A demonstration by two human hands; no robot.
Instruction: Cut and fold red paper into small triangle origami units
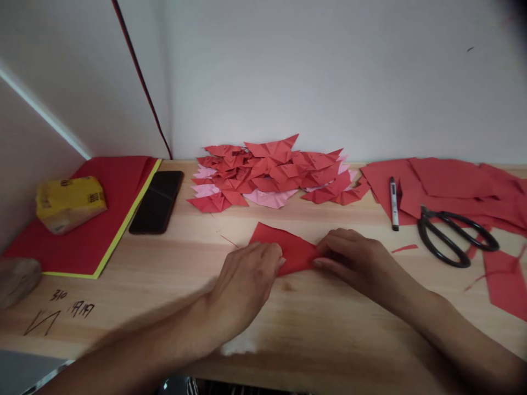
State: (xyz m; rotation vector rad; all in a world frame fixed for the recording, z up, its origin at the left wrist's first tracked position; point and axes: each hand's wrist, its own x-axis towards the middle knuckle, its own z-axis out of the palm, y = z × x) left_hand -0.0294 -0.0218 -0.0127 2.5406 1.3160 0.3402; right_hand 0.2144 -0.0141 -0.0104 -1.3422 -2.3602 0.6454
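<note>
A folded piece of red paper (294,249) lies on the wooden table between my two hands. My left hand (255,274) rests over its left part, fingers curled down on the paper and thumb at its near edge. The right corner is pinched between the thumb and fingers of my right hand (349,255). The paper's lower left part is hidden under my left hand. Just beyond it, a heap of folded red and pink paper pieces (272,170) lies along the wall.
Black-handled scissors (444,236), a marker pen (394,203) and red paper sheets (453,178) lie at right, with red scraps (506,280) nearer. Leftward are a black phone (157,202), a yellow packet (69,200) on red sheets (78,252), and a roundish object (16,281).
</note>
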